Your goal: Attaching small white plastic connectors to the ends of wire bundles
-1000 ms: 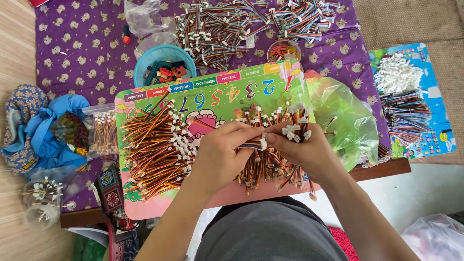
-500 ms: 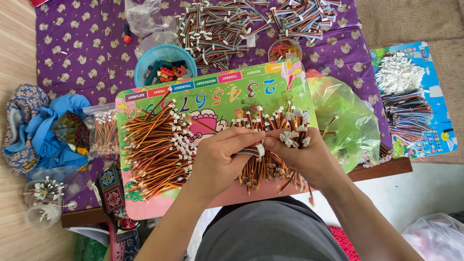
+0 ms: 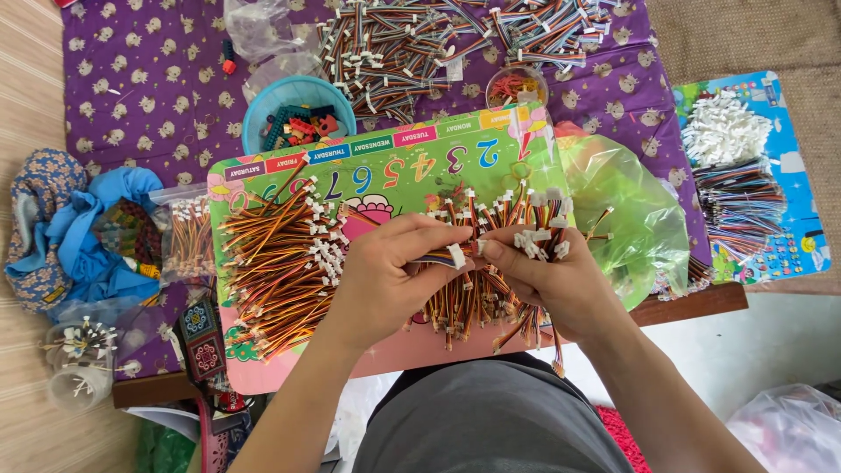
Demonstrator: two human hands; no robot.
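At the far left of the bench (image 3: 692, 302) lies a blue cloth (image 3: 88, 236), then a clear bag of wires (image 3: 186, 236). On the colourful board (image 3: 385, 166), a sorted wire pile (image 3: 280, 263) lies just left of your left hand (image 3: 385, 280). That hand pinches a short wire with a white connector (image 3: 455, 256) between thumb and fingers. Its tip meets your right hand (image 3: 552, 280), which is clenched around a loose wire bundle (image 3: 526, 223). A green plastic bag (image 3: 635, 210) sits beside it.
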